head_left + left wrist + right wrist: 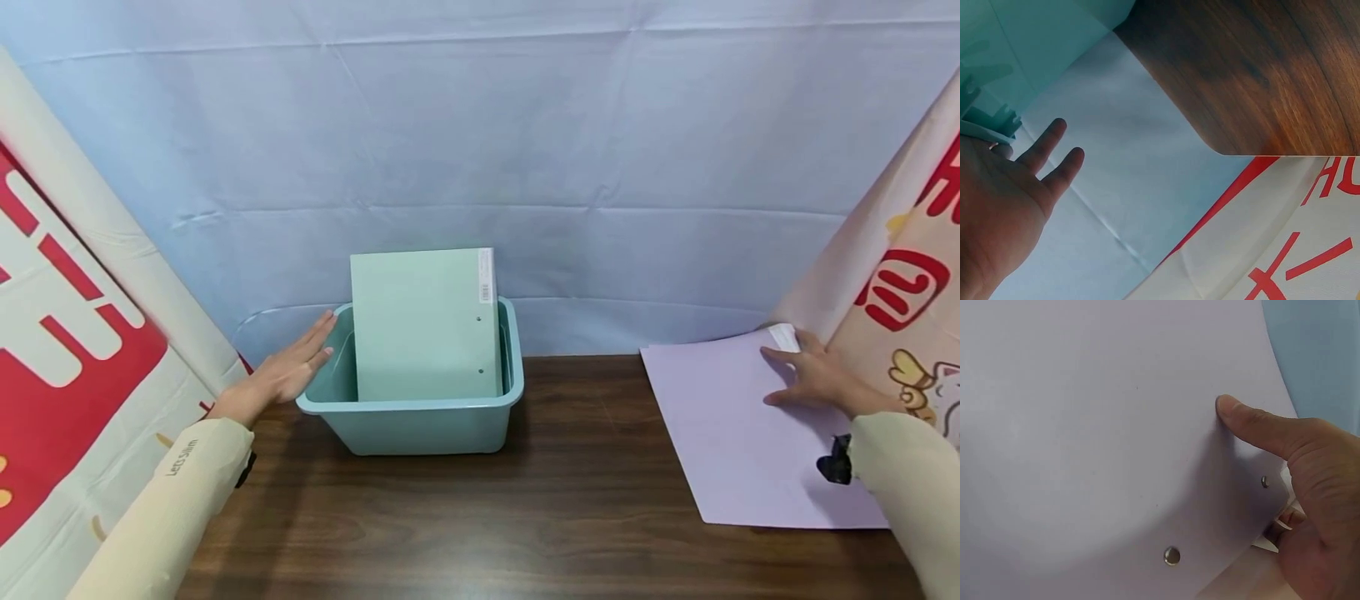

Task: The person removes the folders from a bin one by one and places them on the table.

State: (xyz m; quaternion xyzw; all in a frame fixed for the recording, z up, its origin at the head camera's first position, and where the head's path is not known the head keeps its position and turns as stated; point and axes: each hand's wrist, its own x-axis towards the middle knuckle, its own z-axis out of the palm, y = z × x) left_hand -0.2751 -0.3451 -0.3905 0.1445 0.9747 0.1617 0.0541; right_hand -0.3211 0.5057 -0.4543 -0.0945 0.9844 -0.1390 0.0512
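Observation:
A teal plastic basin (427, 429) stands on the table with a pale green ring binder (423, 333) upright in it, two rivets and a barcode label along its right side. My left hand (296, 362) is at the basin's left rim, fingers straight; the left wrist view shows the palm (997, 212) beside the basin wall. On the right, a lilac binder (738, 437) lies on the table. My right hand (817, 379) grips its far right part by the spine edge. In the right wrist view the thumb (1260, 428) lies on the cover, other fingers partly hidden past the edge.
The dark wooden table (570, 492) ends at a pale blue cloth backdrop (562, 167). Printed banners with red lettering hang at the left (97, 333) and the right (907, 292), the right one close behind my right hand.

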